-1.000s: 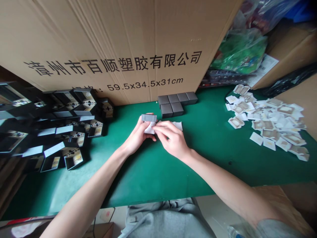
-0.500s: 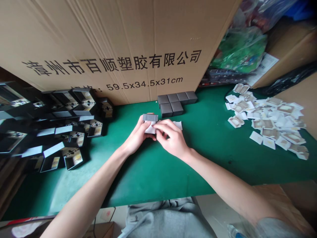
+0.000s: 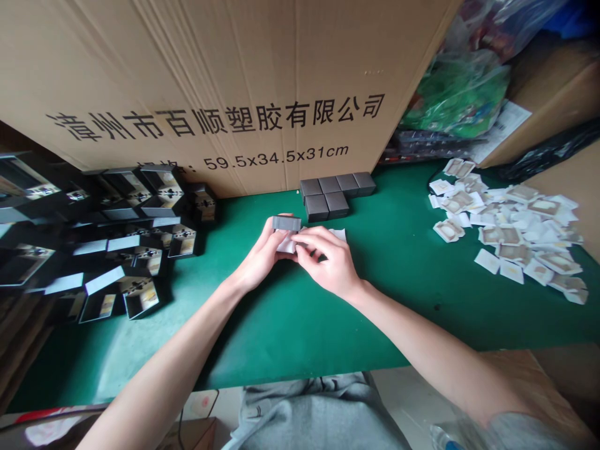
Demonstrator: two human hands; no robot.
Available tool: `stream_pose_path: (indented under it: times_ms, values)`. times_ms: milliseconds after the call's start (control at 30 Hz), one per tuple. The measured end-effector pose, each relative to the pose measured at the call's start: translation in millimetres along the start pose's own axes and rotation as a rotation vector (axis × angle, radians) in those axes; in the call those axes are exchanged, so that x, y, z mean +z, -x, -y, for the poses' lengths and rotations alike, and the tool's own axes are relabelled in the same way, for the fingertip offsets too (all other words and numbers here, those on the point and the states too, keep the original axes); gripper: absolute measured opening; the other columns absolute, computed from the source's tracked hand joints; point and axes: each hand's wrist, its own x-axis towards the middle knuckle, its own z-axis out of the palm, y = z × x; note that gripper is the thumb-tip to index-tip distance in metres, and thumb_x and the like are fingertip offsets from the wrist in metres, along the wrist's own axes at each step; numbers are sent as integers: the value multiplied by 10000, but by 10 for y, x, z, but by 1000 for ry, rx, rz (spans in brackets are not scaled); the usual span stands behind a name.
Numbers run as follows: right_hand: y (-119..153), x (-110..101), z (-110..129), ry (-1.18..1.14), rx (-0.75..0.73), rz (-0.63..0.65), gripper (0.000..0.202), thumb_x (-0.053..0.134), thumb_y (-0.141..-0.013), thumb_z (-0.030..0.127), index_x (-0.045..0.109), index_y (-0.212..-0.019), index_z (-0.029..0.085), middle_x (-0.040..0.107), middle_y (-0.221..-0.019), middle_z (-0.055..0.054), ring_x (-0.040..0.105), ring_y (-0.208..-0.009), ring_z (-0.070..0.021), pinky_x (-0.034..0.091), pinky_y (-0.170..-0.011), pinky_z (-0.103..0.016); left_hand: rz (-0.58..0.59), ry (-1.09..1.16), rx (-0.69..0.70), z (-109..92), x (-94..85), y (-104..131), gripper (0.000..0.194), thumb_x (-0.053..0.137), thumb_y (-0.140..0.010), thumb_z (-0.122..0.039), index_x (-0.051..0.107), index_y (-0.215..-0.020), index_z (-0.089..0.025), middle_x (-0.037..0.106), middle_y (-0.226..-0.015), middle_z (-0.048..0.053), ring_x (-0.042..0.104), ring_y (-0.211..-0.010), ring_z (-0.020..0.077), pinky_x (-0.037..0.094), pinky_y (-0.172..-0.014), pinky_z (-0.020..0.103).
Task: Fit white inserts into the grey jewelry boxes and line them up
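1. My left hand is wrapped around a small grey box, thumb over the white piece on it.
2. My right hand has its fingertips bunched at that white piece; can't tell if they're really pinching it.
3. Box is over the green table, nearer me than the closed dark boxes.
4. Pale inserts are piled off right.

Left hand curled, gripping; right hand beside it, fingers bent; left arm, right arm converging forward.
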Motion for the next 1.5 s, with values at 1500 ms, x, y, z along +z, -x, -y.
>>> stream_pose_path:
  times_ms: [1500]
  values:
    - [-125, 33, -53, -617, 767, -136, 442, 896, -611, 371, 609, -903, 205, 730, -867, -21, 705, -865, -179, 589, -862, -374, 37, -41, 24, 44, -3, -4, 454, 528, -968, -516, 475, -1371, -314, 531, -1443, 55, 554, -1260, 261, 532, -1026, 446]
